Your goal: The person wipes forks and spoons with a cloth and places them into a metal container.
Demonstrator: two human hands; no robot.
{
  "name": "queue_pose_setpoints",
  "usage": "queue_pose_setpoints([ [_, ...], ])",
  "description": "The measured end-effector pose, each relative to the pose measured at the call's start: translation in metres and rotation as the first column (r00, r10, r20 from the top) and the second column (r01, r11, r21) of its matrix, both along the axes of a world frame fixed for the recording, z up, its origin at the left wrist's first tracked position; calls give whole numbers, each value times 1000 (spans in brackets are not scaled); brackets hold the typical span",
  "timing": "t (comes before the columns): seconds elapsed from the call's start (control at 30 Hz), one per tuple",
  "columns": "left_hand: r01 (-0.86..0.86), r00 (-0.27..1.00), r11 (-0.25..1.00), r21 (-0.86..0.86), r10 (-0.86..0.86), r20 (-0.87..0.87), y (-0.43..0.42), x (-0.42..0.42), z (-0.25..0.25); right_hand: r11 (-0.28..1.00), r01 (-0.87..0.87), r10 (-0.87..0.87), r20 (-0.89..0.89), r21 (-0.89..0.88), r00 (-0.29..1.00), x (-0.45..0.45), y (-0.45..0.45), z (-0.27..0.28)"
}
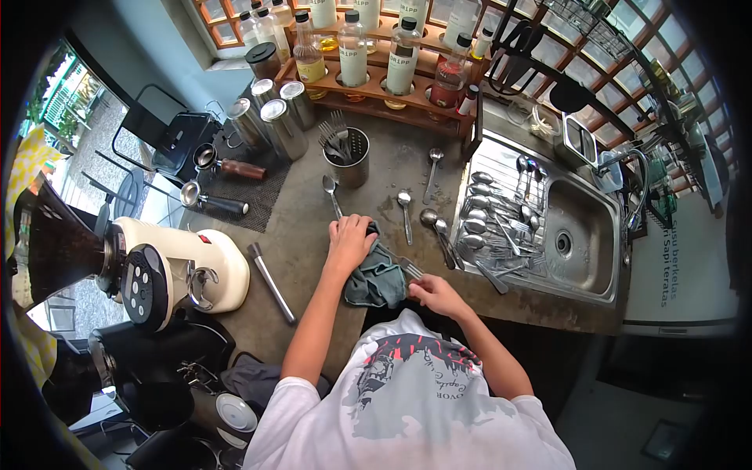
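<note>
My left hand (pixel 350 241) is closed on a dark green cloth (pixel 377 280) that lies bunched at the counter's front edge. A fork (pixel 411 269) slants out of the cloth, its tines toward me and its handle running up toward my left hand. At the tine end, my right hand (pixel 437 298) pinches the fork between thumb and fingers. Just beyond my left hand lies a spoon (pixel 332 194), and another spoon (pixel 404 213) rests to its right. A perforated metal holder (pixel 348 166) with several forks upright in it stands farther back.
Many wet spoons and forks (pixel 501 215) cover the drainboard beside the sink (pixel 583 235). A coffee grinder (pixel 180 262) and a metal rod (pixel 272 283) are on the left. Portafilters (pixel 215 200) lie on a dark mat. Bottles (pixel 352 59) fill a wooden rack (pixel 376 102) behind.
</note>
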State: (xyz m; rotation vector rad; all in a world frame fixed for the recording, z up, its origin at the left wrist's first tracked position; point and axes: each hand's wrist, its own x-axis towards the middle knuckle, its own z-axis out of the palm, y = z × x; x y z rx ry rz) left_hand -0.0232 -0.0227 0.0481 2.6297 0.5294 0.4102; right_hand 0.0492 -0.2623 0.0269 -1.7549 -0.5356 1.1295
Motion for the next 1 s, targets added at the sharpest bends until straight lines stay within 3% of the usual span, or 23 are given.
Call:
queue_pose_setpoints([
  [0.23, -108, 991, 994, -3, 108, -74, 21, -24, 6, 968, -197, 235, 303, -153, 924, -9, 33, 15],
  [0.4, -162, 986, 978, -132, 166, 23, 20, -32, -2, 947, -228, 286, 269, -227, 920, 1, 33, 19],
  [0.5, -149, 982, 982, -116, 160, 96, 12, -42, 10, 902, -306, 387, 258, -304, 885, 6, 25, 36],
  [0.57, -145, 978, 984, -107, 159, 135, 9, -42, 24, 905, -342, 406, 268, -254, 874, 6, 23, 54],
  [0.67, -3, 984, 986, -168, 33, 176, -4, -35, 49, 897, -417, 442, 281, -147, 852, -4, 26, 94],
  [0.73, 163, 973, 978, -131, -138, 184, -12, -13, 68, 812, -578, 527, 326, 79, 785, -24, 47, 130],
  [0.9, 503, 820, 833, 230, -544, 178, -46, 53, 106, 647, -751, 714, 239, 136, 658, -85, 90, 198],
  [1.0, 580, 691, 688, 436, -699, 183, -65, 77, 129, 611, -676, 660, 206, 413, 722, -105, 101, 224],
])
